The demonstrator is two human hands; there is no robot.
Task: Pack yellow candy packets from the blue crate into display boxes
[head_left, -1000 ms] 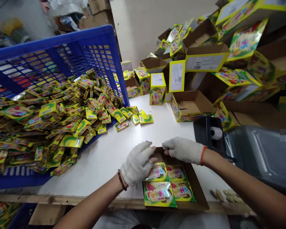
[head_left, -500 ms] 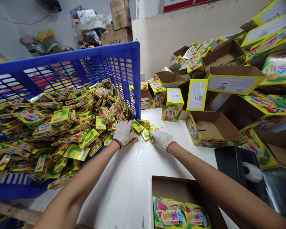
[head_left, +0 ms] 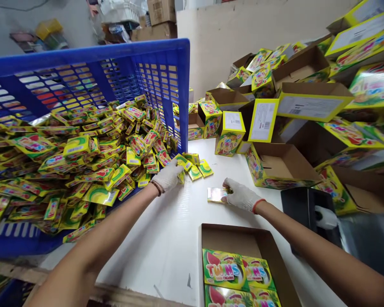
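Both my hands wear white knit gloves. My left hand [head_left: 169, 175] is closed on a small yellow packet [head_left: 181, 164] at the mouth of the tipped blue crate [head_left: 92, 64], which spills several yellow-green packets [head_left: 83, 157]. My right hand [head_left: 241, 195] grips a shiny packet [head_left: 216, 195] lying on the white table [head_left: 166, 238]. In front of me an open brown carton [head_left: 240, 243] holds flat "Twins" packets [head_left: 225, 269].
Several open and folded yellow cartons [head_left: 281, 164] are heaped along the right and back of the table. A black tape dispenser [head_left: 310, 211] stands at the right beside a grey bin [head_left: 371, 243]. Loose packets [head_left: 200, 169] lie near the crate's corner.
My hands left the carton and reached out to the crate's mouth. Then my right hand drew back toward me with one packet, while my left stayed at the pile.
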